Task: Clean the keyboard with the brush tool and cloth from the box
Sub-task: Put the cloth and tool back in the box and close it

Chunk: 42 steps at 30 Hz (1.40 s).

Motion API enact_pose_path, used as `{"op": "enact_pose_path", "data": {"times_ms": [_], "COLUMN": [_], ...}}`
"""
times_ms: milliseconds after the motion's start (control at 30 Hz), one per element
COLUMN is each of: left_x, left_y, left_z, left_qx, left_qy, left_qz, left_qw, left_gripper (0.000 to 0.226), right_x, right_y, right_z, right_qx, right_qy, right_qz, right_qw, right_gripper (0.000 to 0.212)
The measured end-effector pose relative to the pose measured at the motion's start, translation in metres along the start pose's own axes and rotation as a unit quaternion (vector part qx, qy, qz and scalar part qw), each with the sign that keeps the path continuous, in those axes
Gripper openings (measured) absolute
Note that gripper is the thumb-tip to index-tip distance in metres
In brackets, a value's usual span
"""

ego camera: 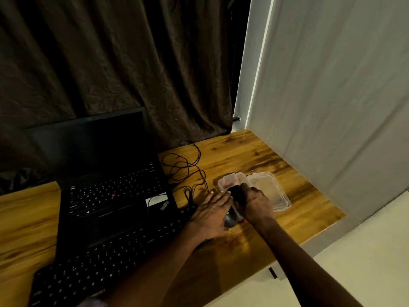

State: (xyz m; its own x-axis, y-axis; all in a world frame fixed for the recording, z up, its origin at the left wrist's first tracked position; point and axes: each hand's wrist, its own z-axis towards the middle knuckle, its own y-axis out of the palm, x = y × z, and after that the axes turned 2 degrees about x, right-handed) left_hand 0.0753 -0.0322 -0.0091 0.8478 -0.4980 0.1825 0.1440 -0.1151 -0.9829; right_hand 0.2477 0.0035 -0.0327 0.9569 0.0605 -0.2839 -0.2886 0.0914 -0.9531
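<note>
Steadying the box point(230, 176) with the left hand point(212, 211), grip spread, should let the right hand point(256, 204), pinching a dark item point(238, 193), lift cleanly.

Dim, warm light; the curtain point(110, 63) and laptop screen point(88, 147) at left sink near black. A bright strip runs down the wall edge point(257, 85). The left hand point(212, 210) and right hand point(257, 204) are softly blurred; the dark object point(238, 193) the right grips is unreadable. Frame edges bow.

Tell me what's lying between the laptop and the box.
A tangled black cable lies on the table between laptop and box, in the head view.
</note>
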Motion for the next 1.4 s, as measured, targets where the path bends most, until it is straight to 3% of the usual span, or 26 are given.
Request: {"op": "enact_pose_path", "data": {"times_ms": [233,300,400,500,600,700,800,867,967,1100,1267,1333,1400], "left_x": [-0.005,-0.007,-0.006,-0.005,-0.005,-0.006,-0.008,-0.009,-0.011,-0.013,-0.021,-0.026,-0.029], "left_y": [0.002,0.003,0.002,-0.002,-0.005,-0.006,-0.004,-0.004,-0.004,-0.014,-0.029,-0.032,-0.033], "left_z": [0.005,0.007,0.009,0.008,0.007,0.007,0.007,0.008,0.011,0.014,0.020,0.023,0.027], "left_qx": [0.004,0.001,0.000,-0.001,-0.002,-0.005,-0.014,-0.021,-0.033,-0.044,-0.011,0.009,0.024], "left_qy": [0.014,0.013,0.015,0.014,0.014,0.010,0.013,0.012,0.013,-0.004,-0.060,-0.089,-0.112], "left_qz": [0.015,0.012,0.014,0.010,0.007,-0.002,-0.001,-0.011,-0.045,-0.129,-0.181,-0.191,-0.194], "left_qw": [1.000,1.000,1.000,1.000,1.000,1.000,1.000,1.000,0.998,0.991,0.982,0.977,0.974], "left_gripper": [0.073,0.070,0.071,0.070,0.067,0.065,0.065,0.064,0.063,0.057,0.036,0.038,0.038], "right_x": [0.017,0.023,0.042,0.066,0.082,0.085,0.086,0.091,0.099,0.071,0.025,0.015,0.009], "right_y": [-0.002,-0.012,-0.025,-0.035,-0.033,-0.025,-0.022,-0.021,-0.020,-0.039,-0.042,-0.032,-0.020], "right_z": [0.006,0.008,0.014,0.019,0.014,0.010,0.012,0.016,0.028,0.034,0.018,0.009,-0.001], "right_qx": [-0.054,-0.007,0.114,0.088,-0.035,-0.095,-0.089,-0.065,0.045,0.135,0.241,0.250,0.231], "right_qy": [-0.049,-0.047,0.000,0.125,0.222,0.271,0.302,0.314,0.260,0.177,0.019,-0.044,-0.068], "right_qz": [0.063,0.112,0.133,0.084,-0.057,-0.082,-0.065,-0.038,0.097,0.239,0.276,0.246,0.195], "right_qw": [0.995,0.993,0.985,0.985,0.973,0.955,0.947,0.946,0.960,0.945,0.930,0.935,0.951], "right_gripper": [0.044,0.034,0.033,0.026,0.060,0.101,0.112,0.101,0.060,0.023,0.014,0.009,0.018]}}
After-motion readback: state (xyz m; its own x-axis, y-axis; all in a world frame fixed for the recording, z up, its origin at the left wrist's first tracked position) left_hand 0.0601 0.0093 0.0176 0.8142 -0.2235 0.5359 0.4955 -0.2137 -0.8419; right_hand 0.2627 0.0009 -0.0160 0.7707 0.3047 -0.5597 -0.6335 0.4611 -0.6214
